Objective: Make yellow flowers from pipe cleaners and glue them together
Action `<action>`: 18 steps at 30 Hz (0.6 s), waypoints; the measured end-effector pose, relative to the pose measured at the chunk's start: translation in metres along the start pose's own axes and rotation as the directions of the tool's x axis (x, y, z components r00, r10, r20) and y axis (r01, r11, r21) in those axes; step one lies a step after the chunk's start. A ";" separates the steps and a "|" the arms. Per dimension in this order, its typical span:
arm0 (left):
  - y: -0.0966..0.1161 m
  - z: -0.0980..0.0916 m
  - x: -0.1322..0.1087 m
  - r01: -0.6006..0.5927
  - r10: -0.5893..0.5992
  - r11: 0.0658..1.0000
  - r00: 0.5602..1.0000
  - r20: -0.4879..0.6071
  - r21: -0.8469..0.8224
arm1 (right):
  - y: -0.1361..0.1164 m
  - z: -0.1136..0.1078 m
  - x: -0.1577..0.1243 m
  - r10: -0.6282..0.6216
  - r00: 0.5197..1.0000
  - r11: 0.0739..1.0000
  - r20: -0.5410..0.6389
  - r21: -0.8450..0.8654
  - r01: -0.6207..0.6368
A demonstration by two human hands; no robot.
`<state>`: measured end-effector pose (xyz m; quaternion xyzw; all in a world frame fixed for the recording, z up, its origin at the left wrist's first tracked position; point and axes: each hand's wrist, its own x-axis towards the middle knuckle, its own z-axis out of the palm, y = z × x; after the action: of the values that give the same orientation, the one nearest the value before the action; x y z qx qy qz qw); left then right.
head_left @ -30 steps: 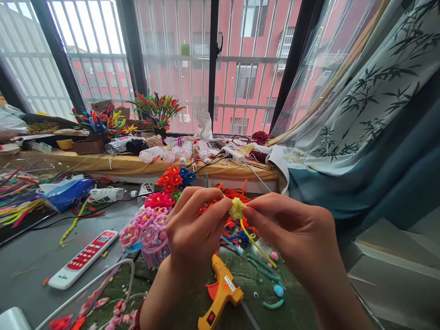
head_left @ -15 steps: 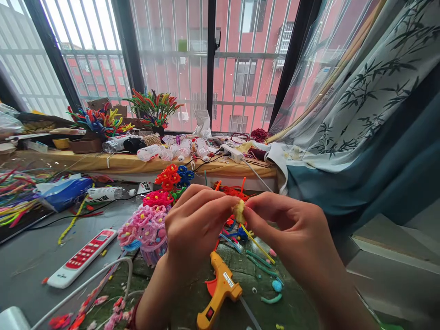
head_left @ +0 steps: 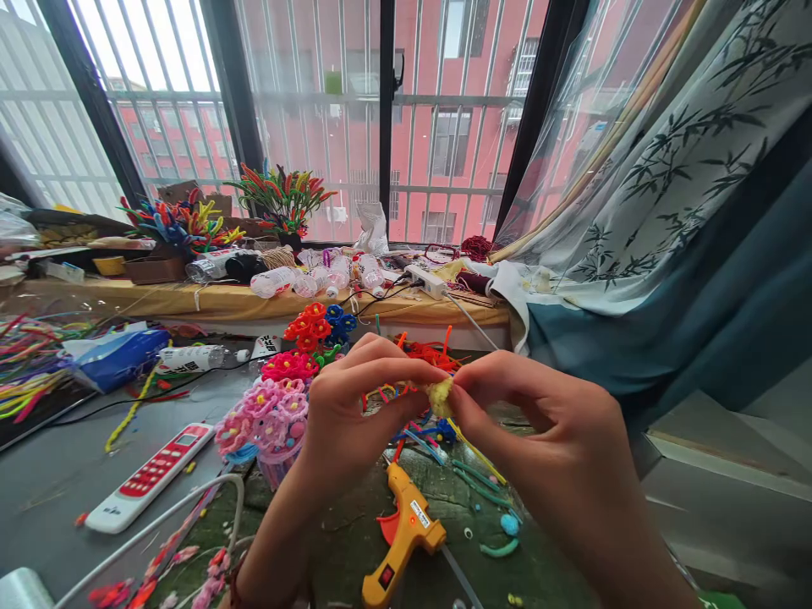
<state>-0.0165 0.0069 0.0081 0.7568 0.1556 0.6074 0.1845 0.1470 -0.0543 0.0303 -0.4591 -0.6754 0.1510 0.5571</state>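
Observation:
Between the fingertips of both hands is a small fuzzy yellow piece of pipe cleaner [head_left: 440,397], bent into a compact shape. My left hand [head_left: 355,414] pinches it from the left with thumb and forefinger. From the right, my right hand [head_left: 539,423] pinches the same piece, its other fingers curled in. Below the hands an orange glue gun [head_left: 406,529] lies on the dark green tabletop, its small light glowing red. A thin yellow strip [head_left: 479,448] shows behind my right thumb; whether it joins the held piece I cannot tell.
Pink pipe-cleaner flowers [head_left: 279,419] stand left of my hands, with red flowers [head_left: 309,327] behind. A white remote control [head_left: 152,478] and a white cable [head_left: 190,492] lie at left. Plastic bottles [head_left: 274,282] and a power strip [head_left: 426,282] sit on the windowsill.
My left hand has shifted its grip, with its fingers reaching further over the yellow piece. The piece has turned a little and sits slightly lower. The glue gun stays put.

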 end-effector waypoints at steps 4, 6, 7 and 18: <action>0.005 -0.002 0.004 -0.033 0.030 0.998 0.998 0.064 0.047 | 0.001 -0.001 -0.001 -0.177 0.983 0.972 -0.046 -0.164 0.168; 0.008 0.000 0.004 -0.040 0.039 0.997 0.999 0.019 0.072 | 0.000 -0.001 -0.001 -0.233 0.971 0.949 -0.048 -0.229 0.216; 0.009 0.002 0.004 -0.044 0.044 0.996 0.999 0.000 0.080 | -0.001 -0.001 -0.001 -0.240 0.970 0.944 -0.048 -0.247 0.221; 0.003 0.009 -0.001 0.062 -0.072 0.982 0.996 -0.047 -0.178 | -0.001 -0.001 0.001 -0.045 0.999 0.995 0.024 0.095 0.042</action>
<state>-0.0083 0.0034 0.0066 0.7155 0.1316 0.6321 0.2669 0.1479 -0.0543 0.0320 -0.4152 -0.6847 0.1767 0.5724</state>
